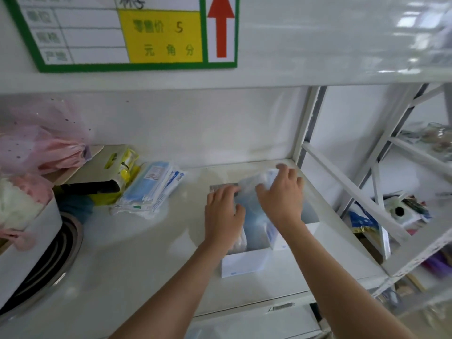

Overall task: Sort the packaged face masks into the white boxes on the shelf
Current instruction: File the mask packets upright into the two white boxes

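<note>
**Bright, soft light with blur at the hands**

Even daylight is filling the scene. Window glare is streaking across the glossy white upper shelf panel (pixel 367 45). Faint shadows are pooling under the stack of blue packaged masks (pixel 149 192). Motion blur is smearing both hands, and wide-angle distortion is bending the white metal shelf frame (pixel 308 133) at the edges.

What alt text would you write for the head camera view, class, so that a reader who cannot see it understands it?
A person's left hand and right hand press clear-wrapped blue face masks into an open white box on a white shelf. A loose pile of packaged masks lies further left on the shelf.
</note>
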Motion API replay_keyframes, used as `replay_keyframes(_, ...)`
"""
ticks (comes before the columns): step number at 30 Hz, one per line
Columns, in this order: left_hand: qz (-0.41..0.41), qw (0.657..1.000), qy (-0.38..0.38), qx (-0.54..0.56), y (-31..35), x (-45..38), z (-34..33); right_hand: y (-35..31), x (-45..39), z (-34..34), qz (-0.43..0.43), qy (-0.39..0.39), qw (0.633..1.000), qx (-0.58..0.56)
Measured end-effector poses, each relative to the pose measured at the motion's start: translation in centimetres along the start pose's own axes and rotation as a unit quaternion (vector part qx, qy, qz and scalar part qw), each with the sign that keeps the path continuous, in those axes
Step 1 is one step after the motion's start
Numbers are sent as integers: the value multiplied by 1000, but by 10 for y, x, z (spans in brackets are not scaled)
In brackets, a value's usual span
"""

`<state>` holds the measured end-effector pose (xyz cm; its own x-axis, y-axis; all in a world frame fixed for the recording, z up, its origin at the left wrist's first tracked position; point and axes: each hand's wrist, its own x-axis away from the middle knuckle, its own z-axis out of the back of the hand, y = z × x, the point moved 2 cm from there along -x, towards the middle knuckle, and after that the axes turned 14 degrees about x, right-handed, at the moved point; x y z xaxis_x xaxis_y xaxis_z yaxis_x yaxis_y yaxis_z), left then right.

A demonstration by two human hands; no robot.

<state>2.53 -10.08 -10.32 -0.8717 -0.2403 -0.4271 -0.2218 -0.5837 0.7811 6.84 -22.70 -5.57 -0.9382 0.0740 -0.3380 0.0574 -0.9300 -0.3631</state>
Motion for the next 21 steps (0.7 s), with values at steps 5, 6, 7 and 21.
replay_keyframes(5, 78, 990, -107, 45, 5, -10, -16, 21, -2, -6, -13, -130, 990, -61)
replay_keyframes(6, 82, 989, -115, 45, 4, -11, -16, 22, -3, -1, 3, -82, 994, -76)
replay_keyframes(7, 82, 989, -113, 47, 5, -14, -15, 23, -5, 7, 17, -40, 994, -98)
replay_keyframes(21, 128, 938, -36, 319, 68, -49, -33, 59, -32, 46, -64, -175, 770, -610)
